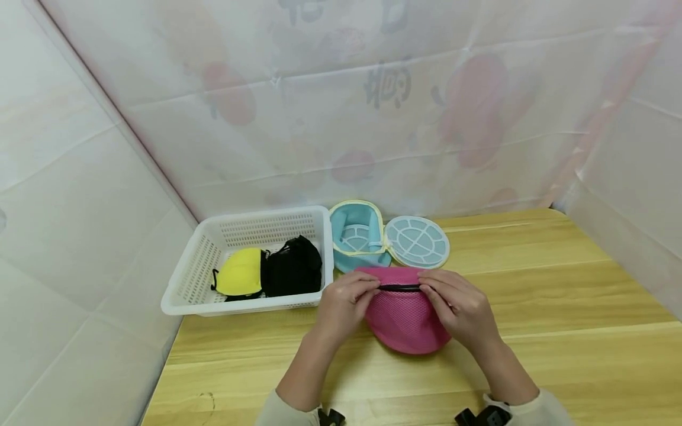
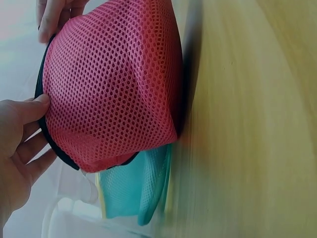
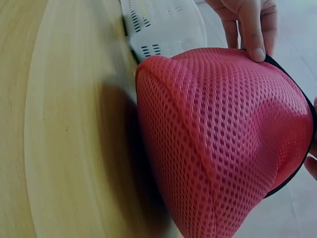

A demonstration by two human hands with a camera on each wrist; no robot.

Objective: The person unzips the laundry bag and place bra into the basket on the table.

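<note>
A pink mesh laundry bag [image 1: 407,322] with a black zipper edge is held by both hands over the front middle of the table. My left hand [image 1: 343,305] pinches the black edge on its left side, thumb against the mesh. On the other side my right hand [image 1: 462,305] pinches the same edge between thumb and fingers. In the left wrist view the bag [image 2: 109,84] bulges, and its black band curves past the left hand [image 2: 20,144]. The right wrist view shows the bag's rounded base [image 3: 173,144] close to the tabletop. What it contains is hidden.
At the left a white plastic basket [image 1: 247,306] holds a yellow bra [image 1: 240,272] and a black one [image 1: 293,269]. Behind the pink bag stands an unzipped teal mesh bag [image 1: 359,260], its round lid [image 1: 418,241] folded out to the right. Fabric walls enclose the wooden table [image 1: 575,331].
</note>
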